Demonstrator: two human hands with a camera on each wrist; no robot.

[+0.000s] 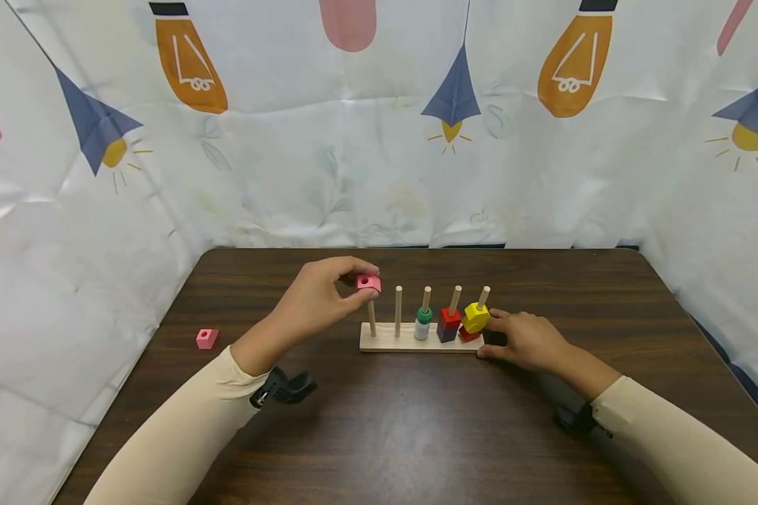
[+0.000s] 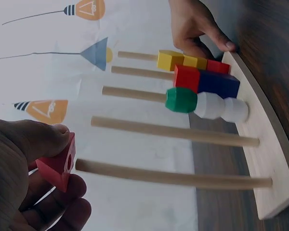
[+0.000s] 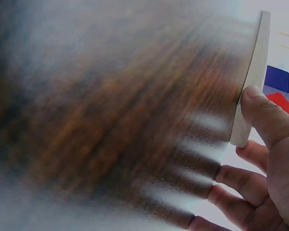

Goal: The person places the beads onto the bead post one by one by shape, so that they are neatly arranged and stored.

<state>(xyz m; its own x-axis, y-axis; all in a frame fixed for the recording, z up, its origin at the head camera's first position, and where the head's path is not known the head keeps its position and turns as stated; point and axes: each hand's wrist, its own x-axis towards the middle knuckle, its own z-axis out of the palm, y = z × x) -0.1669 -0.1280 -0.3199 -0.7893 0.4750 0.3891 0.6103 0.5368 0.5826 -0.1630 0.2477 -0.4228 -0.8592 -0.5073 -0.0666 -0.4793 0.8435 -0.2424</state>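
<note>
My left hand (image 1: 318, 291) pinches a pink block with a hole (image 1: 368, 282) between thumb and fingers, at the top of the leftmost peg (image 1: 372, 319). In the left wrist view the pink block (image 2: 62, 163) sits just off that peg's tip (image 2: 82, 165). My right hand (image 1: 527, 340) holds the right end of the wooden peg board (image 1: 385, 342), thumb on its front edge. The second peg (image 1: 399, 312) is bare. Green and white beads (image 1: 422, 324) fill the middle peg, red and dark blue blocks (image 1: 449, 325) the fourth, yellow and red blocks (image 1: 476, 319) the rightmost.
Another pink block (image 1: 207, 339) lies on the dark wooden table (image 1: 379, 435) at the left, beyond my left forearm. A white patterned curtain (image 1: 259, 175) hangs behind the table and along its sides.
</note>
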